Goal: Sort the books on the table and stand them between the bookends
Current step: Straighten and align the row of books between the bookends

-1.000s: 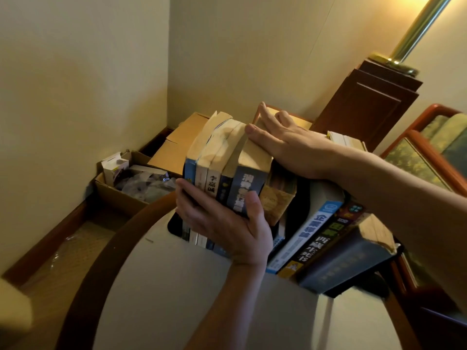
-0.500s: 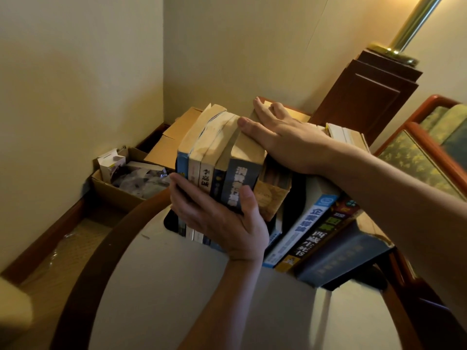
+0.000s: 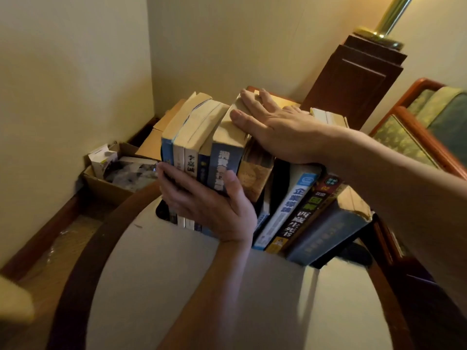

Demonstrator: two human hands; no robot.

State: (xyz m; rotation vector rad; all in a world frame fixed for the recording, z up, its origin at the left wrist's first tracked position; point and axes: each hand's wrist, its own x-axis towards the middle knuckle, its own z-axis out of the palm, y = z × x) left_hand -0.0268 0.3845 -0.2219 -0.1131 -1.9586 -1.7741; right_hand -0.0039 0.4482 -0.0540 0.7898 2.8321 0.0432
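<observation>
Gripping the upright books (image 3: 192, 127) mid-frame, the left hand (image 3: 207, 205) wraps their spines; the right hand (image 3: 275, 132) lies flat, fingers straight, on their tops

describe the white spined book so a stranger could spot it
Start at the row of books on the round table. Right of the left hand, the white-spined book leans rightward. Unlike the darker spines to its right, its spine is white with blue characters.

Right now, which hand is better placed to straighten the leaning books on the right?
Probably the right hand: it lies flat and open on the book tops, just above the leaning books. The left hand grips the upright books, steadying them.
</observation>
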